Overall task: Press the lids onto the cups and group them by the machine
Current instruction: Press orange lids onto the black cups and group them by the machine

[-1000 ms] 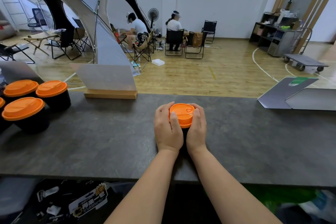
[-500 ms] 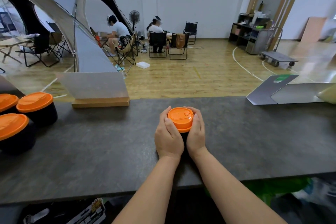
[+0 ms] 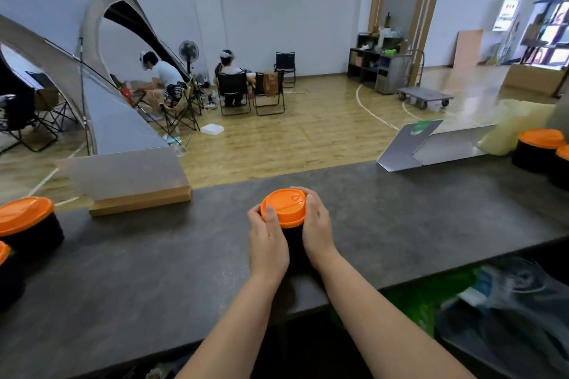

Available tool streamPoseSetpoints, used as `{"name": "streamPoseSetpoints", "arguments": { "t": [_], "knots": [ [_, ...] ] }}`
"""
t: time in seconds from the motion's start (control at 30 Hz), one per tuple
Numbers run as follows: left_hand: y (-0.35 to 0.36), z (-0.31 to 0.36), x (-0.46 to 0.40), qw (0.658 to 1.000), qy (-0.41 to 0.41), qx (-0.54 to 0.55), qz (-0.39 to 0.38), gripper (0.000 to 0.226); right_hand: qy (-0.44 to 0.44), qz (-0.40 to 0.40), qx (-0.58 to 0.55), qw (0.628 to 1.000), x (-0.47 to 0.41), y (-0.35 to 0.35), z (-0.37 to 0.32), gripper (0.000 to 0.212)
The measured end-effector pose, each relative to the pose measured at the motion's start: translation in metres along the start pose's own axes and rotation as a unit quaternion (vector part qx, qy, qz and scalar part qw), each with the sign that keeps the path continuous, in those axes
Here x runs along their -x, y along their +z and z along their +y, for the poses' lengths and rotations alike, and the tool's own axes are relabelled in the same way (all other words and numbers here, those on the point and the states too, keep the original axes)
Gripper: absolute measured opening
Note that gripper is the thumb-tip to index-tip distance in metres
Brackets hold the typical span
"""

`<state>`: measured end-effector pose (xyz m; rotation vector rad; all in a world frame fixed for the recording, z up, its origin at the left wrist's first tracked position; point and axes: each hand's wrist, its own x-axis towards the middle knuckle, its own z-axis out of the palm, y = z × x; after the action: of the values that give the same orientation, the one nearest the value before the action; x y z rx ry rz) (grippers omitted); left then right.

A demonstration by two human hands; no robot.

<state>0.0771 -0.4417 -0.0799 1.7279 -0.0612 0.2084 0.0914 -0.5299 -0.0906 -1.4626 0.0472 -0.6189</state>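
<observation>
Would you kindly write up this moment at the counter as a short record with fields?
surface: dark grey counter
held item: black cup with orange lid, upright on the counter
left hand: wrapped around the cup's left side, thumb on the lid's rim
right hand: wrapped around the cup's right side, fingers over the lid's far edge
lidded cups, left edge: two in view, partly cut off
lidded cups, right edge: two in view, one partly cut off
machine: not identifiable

Left hand (image 3: pixel 267 237) and right hand (image 3: pixel 317 228) side by side, fingers curled inward.
</observation>
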Motion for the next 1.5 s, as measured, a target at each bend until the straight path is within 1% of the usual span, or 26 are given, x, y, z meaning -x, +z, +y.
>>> {"name": "streamPoseSetpoints", "arguments": {
  "t": [0.1,0.13,0.17,0.23,0.3,0.4,0.5,0.6,0.8,0.93,1.17,1.37,1.5],
  "knots": [
    [0.007,0.008,0.006,0.993,0.006,0.008,-0.116,0.026,0.009,0.018,0.019,1.0,-0.008,-0.036,-0.006,0.032],
    [0.013,0.012,0.008,0.987,0.01,0.018,-0.16,0.032,0.011,0.022,0.025,0.999,-0.012,-0.052,-0.009,0.032],
    [0.022,0.016,0.009,0.981,0.017,0.022,-0.194,0.044,0.013,0.025,0.03,0.999,-0.017,-0.069,-0.012,0.033],
    [0.048,0.023,0.009,0.972,0.045,-0.005,-0.232,0.069,0.006,0.036,0.036,0.999,-0.027,-0.104,-0.022,0.035],
    [0.082,0.032,0.01,0.97,0.068,-0.02,-0.234,0.075,-0.001,0.057,0.049,0.997,-0.037,-0.138,-0.031,0.035],
    [0.139,0.043,0.01,0.969,0.078,0.002,-0.233,0.074,-0.004,0.1,0.072,0.992,-0.053,-0.187,-0.038,0.031],
    [0.196,0.053,0.017,0.965,0.083,0.009,-0.249,0.075,0.015,0.164,0.073,0.984,-0.068,-0.235,-0.042,0.024],
    [0.251,0.059,0.022,0.961,0.086,0.025,-0.26,0.073,0.042,0.214,0.069,0.974,-0.084,-0.28,-0.042,0.026],
    [0.355,0.06,0.02,0.957,0.071,0.029,-0.28,0.076,0.062,0.262,0.061,0.961,-0.116,-0.37,-0.037,0.03],
    [0.416,0.066,0.009,0.957,0.06,0.028,-0.281,0.077,0.077,0.285,0.051,0.954,-0.144,-0.414,-0.027,0.031],
    [0.486,0.07,-0.014,0.962,0.053,0.012,-0.269,0.075,0.108,0.304,0.022,0.946,-0.196,-0.453,-0.016,0.038],
    [0.518,0.071,-0.027,0.966,0.061,-0.009,-0.252,0.077,0.121,0.303,0.016,0.945,-0.218,-0.468,-0.005,0.039],
    [0.532,0.074,-0.03,0.967,0.056,-0.013,-0.247,0.077,0.123,0.287,0.023,0.95,-0.227,-0.474,-0.002,0.04]
  ]
}}
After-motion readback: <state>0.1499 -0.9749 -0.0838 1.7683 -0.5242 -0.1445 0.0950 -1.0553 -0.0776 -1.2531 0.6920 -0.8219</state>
